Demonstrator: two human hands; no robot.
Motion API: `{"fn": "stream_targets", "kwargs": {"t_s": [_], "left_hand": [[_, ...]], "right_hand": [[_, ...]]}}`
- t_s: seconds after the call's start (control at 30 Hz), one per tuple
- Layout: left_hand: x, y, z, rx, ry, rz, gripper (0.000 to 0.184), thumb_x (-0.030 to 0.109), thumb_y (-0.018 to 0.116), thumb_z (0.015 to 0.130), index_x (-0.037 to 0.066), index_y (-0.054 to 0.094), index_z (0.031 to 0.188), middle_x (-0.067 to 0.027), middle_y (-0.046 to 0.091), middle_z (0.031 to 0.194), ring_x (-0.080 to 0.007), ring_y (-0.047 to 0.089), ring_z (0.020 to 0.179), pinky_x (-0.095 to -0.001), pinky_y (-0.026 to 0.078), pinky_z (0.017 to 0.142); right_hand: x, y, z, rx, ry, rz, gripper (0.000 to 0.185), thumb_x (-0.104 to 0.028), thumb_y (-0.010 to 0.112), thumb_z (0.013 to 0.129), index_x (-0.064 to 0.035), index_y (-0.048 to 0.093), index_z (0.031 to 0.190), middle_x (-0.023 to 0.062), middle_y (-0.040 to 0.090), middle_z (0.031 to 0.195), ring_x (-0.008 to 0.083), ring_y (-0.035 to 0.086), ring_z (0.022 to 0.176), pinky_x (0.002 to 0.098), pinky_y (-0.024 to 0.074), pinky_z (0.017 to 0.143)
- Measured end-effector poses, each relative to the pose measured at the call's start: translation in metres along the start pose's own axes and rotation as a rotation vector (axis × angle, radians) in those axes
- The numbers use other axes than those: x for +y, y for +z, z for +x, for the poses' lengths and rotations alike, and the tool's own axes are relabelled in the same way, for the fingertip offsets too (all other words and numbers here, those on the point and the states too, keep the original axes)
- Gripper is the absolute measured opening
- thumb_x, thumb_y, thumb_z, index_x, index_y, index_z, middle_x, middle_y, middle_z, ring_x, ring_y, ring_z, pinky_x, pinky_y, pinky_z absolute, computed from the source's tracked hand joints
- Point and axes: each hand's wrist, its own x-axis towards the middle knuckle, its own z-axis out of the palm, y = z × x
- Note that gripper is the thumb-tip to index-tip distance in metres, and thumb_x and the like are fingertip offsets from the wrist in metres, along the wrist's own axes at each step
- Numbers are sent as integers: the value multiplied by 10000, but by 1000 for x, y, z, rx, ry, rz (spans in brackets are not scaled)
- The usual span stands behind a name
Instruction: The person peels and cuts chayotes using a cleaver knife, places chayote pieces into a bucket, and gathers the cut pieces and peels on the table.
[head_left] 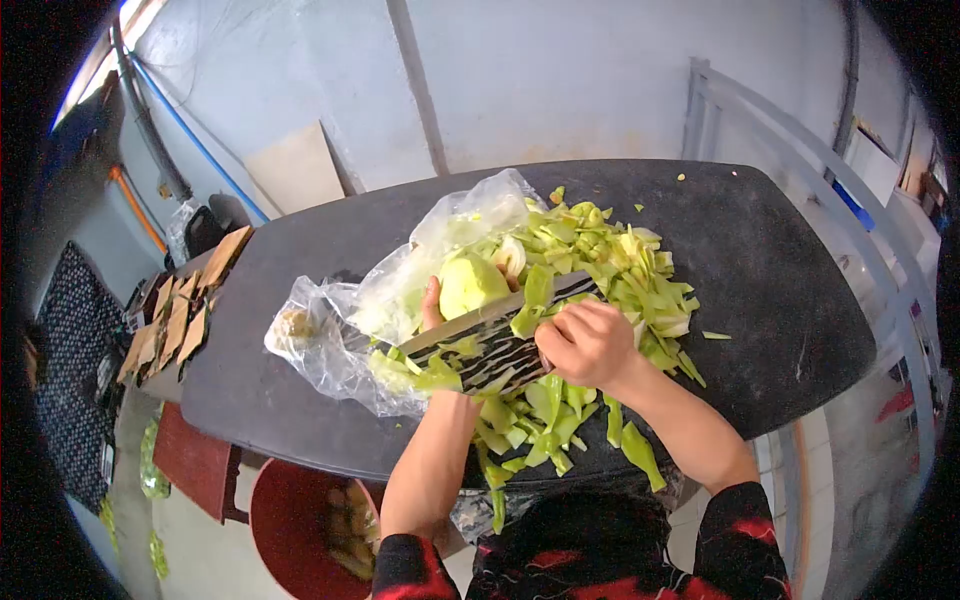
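My right hand (585,343) is wrapped round the handle end of a broad cleaver (490,345), whose wide blade shows dark and light stripes. Bits of green peel cling to the blade. Behind it, a rounded, pale green peeled fruit or vegetable (472,284) sits in my left hand (432,304). Only some fingertips of that hand show at the left side of the fruit; the blade hides the rest. Green peelings (640,270) lie heaped behind and to the right of my hands, with more (545,410) below the blade.
A dark table (780,290) carries everything. Clear plastic bags (345,350) lie on its left, one around a pale lump (293,325). A red bucket (275,520) with pale pieces inside stands on the floor. Grey metal rails (800,130) rise at the right.
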Motion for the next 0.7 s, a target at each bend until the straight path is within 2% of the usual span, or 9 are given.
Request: {"fn": "stream_targets", "kwargs": {"t_s": [0.07, 0.27, 0.5, 0.53, 0.57, 0.6, 0.63, 0.67, 0.7], "left_hand": [[2, -9, 2, -89, 5, 54, 599, 558, 437, 927, 70, 561, 1251, -136, 647, 1150, -260, 648, 1002, -412, 542, 890], [3, -10, 3, -86, 39, 156, 602, 536, 443, 930, 30, 562, 1233, -150, 651, 1132, -250, 656, 985, -391, 551, 871], [1, -1, -2, -80, 13, 144, 594, 532, 452, 926, 38, 559, 1237, -158, 655, 1129, -257, 675, 936, -384, 569, 833], [2, -7, 0, -125, 5, 141, 611, 554, 454, 916, 55, 558, 1252, -166, 650, 1144, -284, 657, 986, -426, 543, 889], [2, -8, 2, -118, 11, 141, 611, 554, 454, 916, 55, 558, 1252, -166, 650, 1144, -284, 657, 986, -426, 543, 889], [0, -8, 3, 71, 28, 121, 616, 562, 455, 911, 63, 560, 1256, -171, 647, 1153, -300, 642, 1016, -451, 517, 923], [-1, -7, 5, 251, 42, 101, 621, 570, 456, 906, 72, 561, 1261, -176, 643, 1162, -316, 626, 1046, -476, 492, 957], [-2, -10, 4, 187, 107, 104, 657, 538, 550, 851, 20, 546, 1255, -167, 632, 1186, -302, 579, 1124, -456, 440, 1007], [-1, -8, 6, 171, 112, 100, 657, 538, 550, 851, 20, 546, 1255, -167, 632, 1186, -302, 579, 1124, -456, 440, 1007]], "right_hand": [[-1, -4, 2, -7, 12, 23, 149, -149, 657, 659, -94, 519, 670, 6, 460, 562, 167, 539, 506, 301, 438, 478], [-5, -9, 6, -2, 21, 38, 159, -147, 657, 664, -87, 510, 666, 4, 461, 564, 168, 536, 502, 301, 445, 478], [-3, -12, 4, -14, -5, 5, 159, -146, 654, 671, -99, 502, 667, 5, 454, 559, 173, 531, 491, 312, 445, 463], [0, -12, 3, -32, 15, 49, 163, -142, 659, 669, -104, 500, 668, 9, 469, 558, 183, 545, 495, 321, 453, 463], [3, -13, 3, -51, 37, 95, 169, -137, 664, 667, -109, 497, 669, 14, 483, 558, 193, 560, 500, 331, 462, 463], [7, -9, -1, -56, 37, 102, 169, -137, 664, 667, -109, 497, 669, 14, 483, 558, 193, 560, 500, 331, 462, 463], [14, -3, -6, -83, 129, 99, 175, -126, 668, 659, -111, 495, 669, 18, 499, 560, 203, 574, 506, 341, 469, 465], [21, -1, -6, -103, 215, 85, 181, -116, 673, 652, -112, 492, 669, 23, 514, 561, 214, 587, 512, 351, 476, 467], [23, -3, -3, -97, 206, 73, 181, -116, 673, 652, -112, 492, 669, 23, 514, 561, 214, 587, 512, 351, 476, 467]]}}
